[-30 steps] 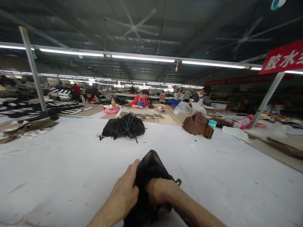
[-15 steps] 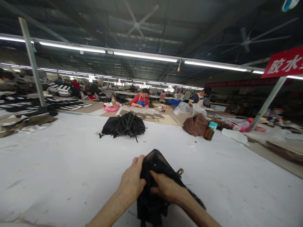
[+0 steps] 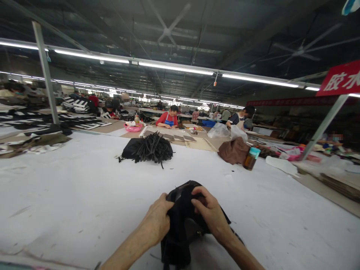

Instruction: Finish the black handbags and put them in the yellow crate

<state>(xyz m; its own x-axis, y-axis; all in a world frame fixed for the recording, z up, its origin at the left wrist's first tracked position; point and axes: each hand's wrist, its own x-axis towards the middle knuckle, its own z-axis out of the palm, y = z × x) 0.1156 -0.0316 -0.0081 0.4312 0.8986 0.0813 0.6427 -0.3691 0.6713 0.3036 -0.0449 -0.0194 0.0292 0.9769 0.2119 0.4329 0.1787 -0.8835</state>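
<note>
A black bag stands on the white table right in front of me, and both my hands grip it. My left hand clasps its left side with the fingers curled onto the fabric. My right hand is closed over its top right edge, fingers hooked over the rim. The lower part of the bag hangs down between my forearms.
A heap of black straps lies farther back at the centre. A brown cloth bundle and a jar with a teal lid stand back right. Cardboard sheets line the right edge. Other people work at distant tables.
My right hand came out of the bag's inside and moved up onto its top edge. The bag's opening has been folded over and the bag sits lower.
</note>
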